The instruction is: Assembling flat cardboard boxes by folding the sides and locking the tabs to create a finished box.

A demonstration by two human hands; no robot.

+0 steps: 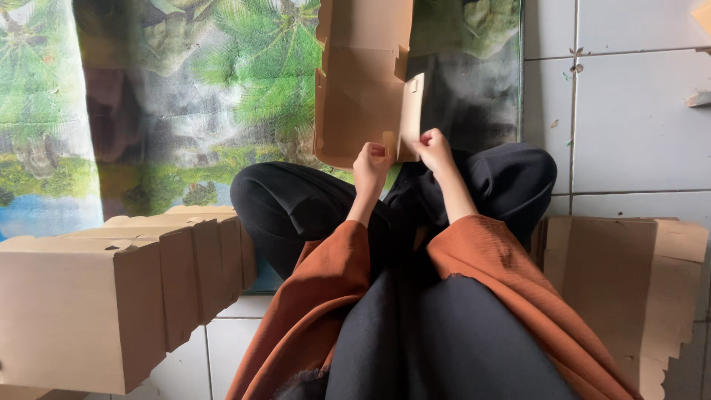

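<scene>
Near left: a row of folded brown boxes [126,296] stands close-packed on the floor (none touched). Centre, beyond the crossed legs: a half-formed cardboard box blank [359,89] lies on the patterned mat [185,96]. The left hand [370,164] pinches its near edge, fingers curled together. The right hand [432,146] pinches the raised side flap [412,115] between thumb and fingertips. Near right: a stack of flat blanks [622,281]. Risk, as judged: uneven pull could crease or tear the flap, or leave it misaligned.

Four folded boxes [126,296], one unfolded box [363,81]
</scene>
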